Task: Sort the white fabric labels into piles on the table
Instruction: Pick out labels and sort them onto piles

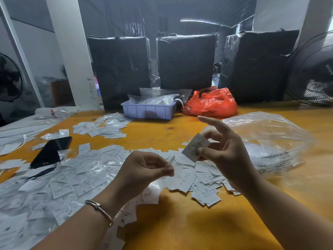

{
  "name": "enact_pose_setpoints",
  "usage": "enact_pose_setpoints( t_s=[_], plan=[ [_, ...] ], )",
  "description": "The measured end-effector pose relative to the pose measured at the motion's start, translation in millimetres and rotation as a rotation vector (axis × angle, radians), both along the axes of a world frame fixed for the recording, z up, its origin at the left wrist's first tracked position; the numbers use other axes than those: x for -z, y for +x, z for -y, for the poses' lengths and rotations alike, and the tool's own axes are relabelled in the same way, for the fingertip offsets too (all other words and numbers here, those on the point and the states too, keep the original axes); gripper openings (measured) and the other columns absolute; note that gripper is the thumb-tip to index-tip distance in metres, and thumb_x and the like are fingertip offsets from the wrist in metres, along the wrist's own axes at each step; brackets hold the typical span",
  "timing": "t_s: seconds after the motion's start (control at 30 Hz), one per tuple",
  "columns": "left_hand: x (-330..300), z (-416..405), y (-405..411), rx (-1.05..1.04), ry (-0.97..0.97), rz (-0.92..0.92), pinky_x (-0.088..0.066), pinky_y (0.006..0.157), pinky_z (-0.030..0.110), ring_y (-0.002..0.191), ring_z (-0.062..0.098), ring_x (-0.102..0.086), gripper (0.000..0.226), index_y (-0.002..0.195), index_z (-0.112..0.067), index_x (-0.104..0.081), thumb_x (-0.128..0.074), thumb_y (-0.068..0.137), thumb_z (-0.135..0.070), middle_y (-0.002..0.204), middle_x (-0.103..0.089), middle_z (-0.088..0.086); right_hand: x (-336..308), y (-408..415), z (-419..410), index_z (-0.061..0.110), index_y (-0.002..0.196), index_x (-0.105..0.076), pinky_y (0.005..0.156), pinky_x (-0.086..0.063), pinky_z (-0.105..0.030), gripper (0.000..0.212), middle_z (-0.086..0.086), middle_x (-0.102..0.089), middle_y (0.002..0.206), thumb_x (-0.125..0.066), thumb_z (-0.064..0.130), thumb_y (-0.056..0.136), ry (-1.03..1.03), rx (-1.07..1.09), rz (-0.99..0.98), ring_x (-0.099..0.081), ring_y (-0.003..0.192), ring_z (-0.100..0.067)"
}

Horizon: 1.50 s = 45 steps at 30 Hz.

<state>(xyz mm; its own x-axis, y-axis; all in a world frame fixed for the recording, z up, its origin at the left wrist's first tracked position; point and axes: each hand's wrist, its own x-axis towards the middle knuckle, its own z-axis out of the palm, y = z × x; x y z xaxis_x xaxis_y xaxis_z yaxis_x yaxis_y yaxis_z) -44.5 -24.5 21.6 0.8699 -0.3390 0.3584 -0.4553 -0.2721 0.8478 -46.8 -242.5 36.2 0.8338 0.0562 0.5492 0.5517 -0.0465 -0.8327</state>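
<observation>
Above the yellow table (pixel 180 224), both of the person's bare hands are raised over a spread of white fabric labels (pixel 198 181). Her right hand (pixel 225 152) pinches one printed label (pixel 195 147) between thumb and a curled finger, holding it tilted clear of the tabletop, while the index finger sticks out straight toward the far side. Her left hand (pixel 144 168) sits lower and just beside it, thumb and fingertips pressed together; something thin and pale may be caught in that pinch, but I cannot tell for sure. A thin metal bangle (pixel 99 209) circles the left wrist.

Directly under and between the hands lies a loose heap of labels, several showing size letters such as S, XS and XL. Left of the left hand the labels spread in a wide, thick drift mixed with small clear plastic sleeves (pixel 90 165). Beyond that hand, farther out on the table, rests a smaller separate pile of labels (pixel 102 128). A black smartphone (pixel 51 152) lies among the labels off to the left hand's far left.

Right of the right hand, a large crumpled clear plastic bag (pixel 270 141) rests on the table. Past both hands stand a lilac plastic bin (pixel 148 110) stuffed with clear bags and an orange-red plastic bag (pixel 210 103), with three black-wrapped bales (pixel 186 60) behind them.
</observation>
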Motion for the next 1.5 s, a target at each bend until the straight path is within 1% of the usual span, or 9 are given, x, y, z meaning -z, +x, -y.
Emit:
enact_pose_setpoints(
  t_s=[0.2,0.33,0.5,0.6,0.73,0.93,1.2,1.37,1.5],
  plan=[
    [-3.1,-1.3,-3.1,-0.017,-0.012,0.065,-0.059,0.074,0.027,0.076,0.017,-0.073,0.023,0.08,-0.009,-0.077,-0.079,0.067,-0.027,0.077,-0.076,0.003,-6.5,-11.2,-5.3,0.032,0.121,-0.061,0.066,-0.06,-0.028,0.058,0.01,-0.066,0.088,-0.066,-0.009,0.08,-0.077,0.021,0.109,-0.072,0.084,-0.016],
    [-3.7,-1.2,-4.0,-0.012,-0.004,0.083,-0.059,0.074,0.026,0.077,0.016,-0.073,0.023,0.08,-0.01,-0.077,-0.078,0.067,-0.029,0.078,-0.076,0.001,-7.4,-15.7,-8.2,0.037,0.115,-0.062,0.066,-0.058,-0.021,0.054,0.0,-0.068,0.096,-0.068,-0.003,0.08,-0.155,0.057,0.17,-0.071,0.083,-0.009],
    [-3.6,0.4,-3.5,0.016,-0.039,0.079,-0.058,0.078,0.026,0.083,0.016,-0.073,0.025,0.082,-0.011,-0.078,-0.074,0.072,-0.033,0.083,-0.077,0.0,-3.3,-12.1,-11.5,0.014,0.098,-0.073,0.066,-0.059,-0.029,0.032,0.005,-0.065,0.088,-0.06,-0.011,0.083,-0.277,0.122,0.193,-0.065,0.088,-0.013],
    [-4.2,1.0,-2.4,0.025,-0.089,0.024,-0.056,0.079,0.025,0.088,0.015,-0.068,0.024,0.087,-0.016,-0.079,-0.071,0.072,-0.034,0.087,-0.073,-0.001,-0.6,-9.0,-11.1,0.014,0.092,-0.075,0.07,-0.056,-0.035,0.013,0.008,-0.067,0.088,-0.065,0.019,0.086,-0.441,0.218,0.087,-0.063,0.082,-0.008],
    [-6.7,-1.7,-1.1,0.018,-0.164,-0.068,-0.053,0.065,0.019,0.074,0.014,-0.067,0.022,0.086,-0.013,-0.074,-0.07,0.071,-0.028,0.081,-0.072,0.002,1.2,-12.8,-18.1,0.02,0.078,-0.077,0.066,-0.053,-0.033,0.051,0.005,-0.071,0.079,-0.062,0.067,0.065,-0.585,-0.016,-0.113,-0.065,0.071,-0.007],
    [-6.6,-2.1,-1.6,0.054,-0.158,-0.093,-0.056,0.075,0.023,0.086,0.02,-0.069,0.02,0.074,-0.01,-0.066,-0.079,0.075,-0.026,0.088,-0.072,0.008,5.9,-10.6,-22.7,0.009,0.078,-0.076,0.071,-0.05,-0.041,0.021,-0.008,-0.072,0.077,-0.072,0.03,0.078,-0.403,-0.091,-0.123,-0.065,0.078,-0.029],
    [-0.7,3.6,-3.4,0.167,0.346,-0.071,-0.043,0.059,0.015,0.068,0.01,-0.06,0.01,0.073,-0.02,-0.074,-0.079,0.075,-0.029,0.073,-0.067,0.003,7.2,-13.6,-25.2,0.007,0.074,-0.076,0.064,-0.052,-0.037,0.008,-0.003,-0.07,0.072,-0.079,0.015,0.074,-0.457,-0.007,0.059,-0.064,0.067,-0.018],
    [-2.1,-0.2,-0.7,0.155,0.246,-0.101,-0.046,0.054,0.014,0.058,0.011,-0.067,0.009,0.083,-0.012,-0.076,-0.073,0.083,-0.02,0.071,-0.074,0.001,5.3,-13.1,-25.0,0.012,0.079,-0.078,0.059,-0.048,-0.024,0.007,0.003,-0.069,0.077,-0.077,0.018,0.076,-0.592,0.039,0.189,-0.062,0.067,-0.009],
    [-2.0,-0.1,-0.3,0.099,0.131,-0.041,-0.049,0.054,0.018,0.06,0.017,-0.07,0.008,0.08,-0.012,-0.077,-0.074,0.08,-0.02,0.071,-0.074,0.004,-5.6,-12.1,-13.7,0.015,0.091,-0.075,0.061,-0.053,-0.027,0.022,0.005,-0.073,0.087,-0.068,-0.002,0.079,-0.307,0.152,0.188,-0.067,0.076,-0.009]
  ],
)
